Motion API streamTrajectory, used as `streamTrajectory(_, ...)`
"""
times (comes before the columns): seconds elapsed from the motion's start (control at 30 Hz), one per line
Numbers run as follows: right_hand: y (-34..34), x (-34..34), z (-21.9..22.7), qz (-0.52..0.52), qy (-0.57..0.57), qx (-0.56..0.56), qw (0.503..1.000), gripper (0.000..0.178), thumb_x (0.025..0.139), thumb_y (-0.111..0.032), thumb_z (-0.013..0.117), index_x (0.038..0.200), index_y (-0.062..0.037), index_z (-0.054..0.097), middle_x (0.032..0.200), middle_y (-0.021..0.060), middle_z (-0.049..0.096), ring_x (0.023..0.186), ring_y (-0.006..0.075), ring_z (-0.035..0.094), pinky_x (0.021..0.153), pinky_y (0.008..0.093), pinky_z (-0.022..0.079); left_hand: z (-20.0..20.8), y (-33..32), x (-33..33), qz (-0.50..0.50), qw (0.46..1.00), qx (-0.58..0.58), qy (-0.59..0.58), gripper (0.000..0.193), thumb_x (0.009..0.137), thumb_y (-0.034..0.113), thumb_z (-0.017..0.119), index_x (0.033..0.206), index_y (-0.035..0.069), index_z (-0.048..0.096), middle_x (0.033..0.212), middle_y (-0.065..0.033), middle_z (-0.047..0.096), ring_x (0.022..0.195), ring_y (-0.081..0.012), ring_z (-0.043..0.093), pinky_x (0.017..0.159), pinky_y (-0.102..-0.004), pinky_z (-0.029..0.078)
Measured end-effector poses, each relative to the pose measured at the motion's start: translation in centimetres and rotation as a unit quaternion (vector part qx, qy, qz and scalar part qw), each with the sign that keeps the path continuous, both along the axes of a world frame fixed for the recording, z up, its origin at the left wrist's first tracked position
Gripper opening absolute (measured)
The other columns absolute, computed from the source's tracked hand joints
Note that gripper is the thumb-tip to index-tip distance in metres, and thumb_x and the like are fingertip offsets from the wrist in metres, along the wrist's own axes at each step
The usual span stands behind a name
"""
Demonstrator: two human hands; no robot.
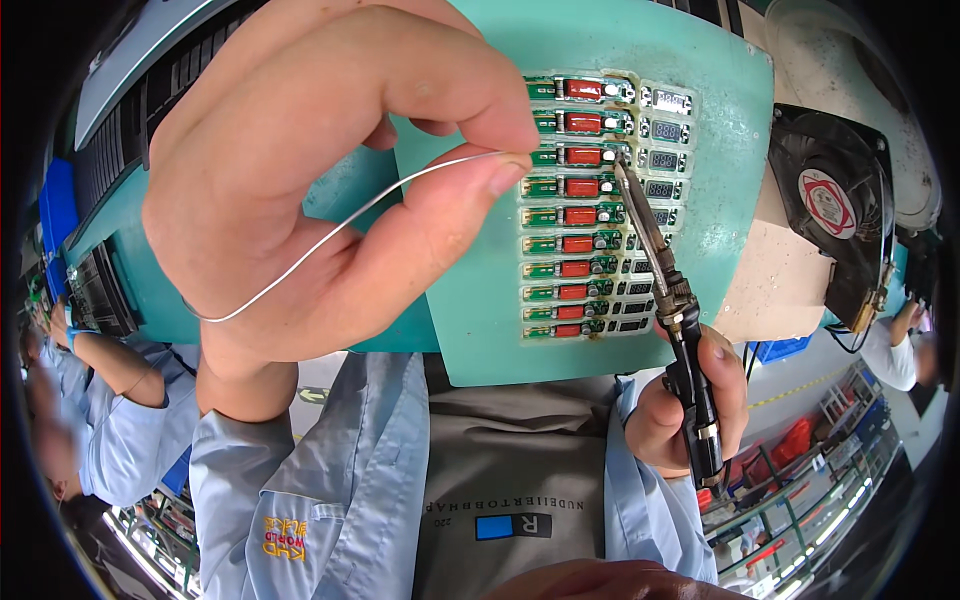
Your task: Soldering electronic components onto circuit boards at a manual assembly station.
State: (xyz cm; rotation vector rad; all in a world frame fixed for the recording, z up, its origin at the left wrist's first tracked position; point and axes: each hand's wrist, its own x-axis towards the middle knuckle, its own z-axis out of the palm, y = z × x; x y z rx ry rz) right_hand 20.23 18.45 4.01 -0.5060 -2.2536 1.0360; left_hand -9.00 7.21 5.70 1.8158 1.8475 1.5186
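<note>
Between thumb and forefinger, my left hand (340,190) pinches a thin silvery solder wire (330,237), whose loose length curves back over the palm. The pinch is at the left edge of a column of small green circuit boards (545,216), each carrying a red block component (583,156). My right hand (650,430) grips the black handle of a soldering iron (687,370). Its tip touches or hovers just over the right end of the third board from the top; I cannot tell which. Small grey display modules (660,189) stand in a matching column right of the boards.
The boards sit in slots of a green fixture plate (470,340). A black fan (835,195) with a round label stands at the right. Further left, a co-worker's arm (130,370) reaches over the bench. A blue bin (780,350) shows beyond the table edge at right.
</note>
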Motion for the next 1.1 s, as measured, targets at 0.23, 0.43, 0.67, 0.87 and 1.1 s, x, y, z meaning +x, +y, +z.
streamTrajectory(0.23, 0.4, 0.0, -1.3, 0.019, 0.077, 0.000, 0.997, 0.050, 0.093, -0.030, 0.078, 0.128, 0.0013, 0.061, 0.101, 0.0230, 0.070, 0.078, 0.0284, 0.069, 0.067, 0.0331, 0.055, 0.2, -0.3, 0.0, 0.008, 1.000, -0.011, 0.004, 0.021, 0.071, -0.006, 0.070, 0.091, -0.003, 0.067, 0.094, -0.0177, 0.066, 0.079, -0.0246, 0.063, 0.072, -0.0290, 0.051)
streamTrajectory(0.43, 0.3, 0.9, -1.7, 0.018, 0.125, -0.009, 0.992, 0.051, 0.094, -0.031, 0.077, 0.130, -0.0005, 0.060, 0.102, 0.0228, 0.069, 0.078, 0.0295, 0.068, 0.067, 0.0345, 0.055, 0.2, -0.4, 0.1, 0.001, 1.000, 0.006, 0.010, 0.020, 0.071, -0.006, 0.070, 0.090, -0.002, 0.067, 0.094, -0.0175, 0.066, 0.079, -0.0244, 0.063, 0.072, -0.0286, 0.051)
streamTrajectory(0.67, 0.0, 1.6, -1.9, 0.040, 0.091, 0.038, 0.994, 0.049, 0.098, -0.034, 0.071, 0.126, 0.0049, 0.060, 0.098, 0.0265, 0.069, 0.081, 0.0296, 0.069, 0.071, 0.0354, 0.055, 0.0, -0.4, 0.8, -0.014, 1.000, 0.001, -0.011, 0.019, 0.070, -0.005, 0.071, 0.089, -0.002, 0.067, 0.095, -0.0171, 0.066, 0.079, -0.0242, 0.064, 0.072, -0.0290, 0.051)
streamTrajectory(0.87, -0.3, 1.1, -1.1, 0.038, 0.058, 0.010, 0.998, 0.048, 0.093, -0.025, 0.077, 0.128, 0.0035, 0.061, 0.102, 0.0240, 0.070, 0.079, 0.0303, 0.070, 0.069, 0.0353, 0.057, 0.0, -0.5, 1.0, -0.002, 1.000, -0.008, -0.014, 0.019, 0.070, -0.005, 0.071, 0.088, -0.001, 0.068, 0.095, -0.0168, 0.066, 0.079, -0.0240, 0.064, 0.072, -0.0297, 0.052)
streamTrajectory(1.1, -0.7, 0.9, -1.4, 0.013, 0.046, 0.026, 0.999, 0.049, 0.099, -0.035, 0.069, 0.122, 0.0070, 0.060, 0.095, 0.0265, 0.070, 0.078, 0.0278, 0.069, 0.072, 0.0333, 0.054, -0.2, -0.5, 0.9, -0.013, 1.000, -0.011, -0.015, 0.019, 0.070, -0.006, 0.071, 0.088, -0.001, 0.068, 0.094, -0.0167, 0.066, 0.078, -0.0236, 0.064, 0.071, -0.0295, 0.052)
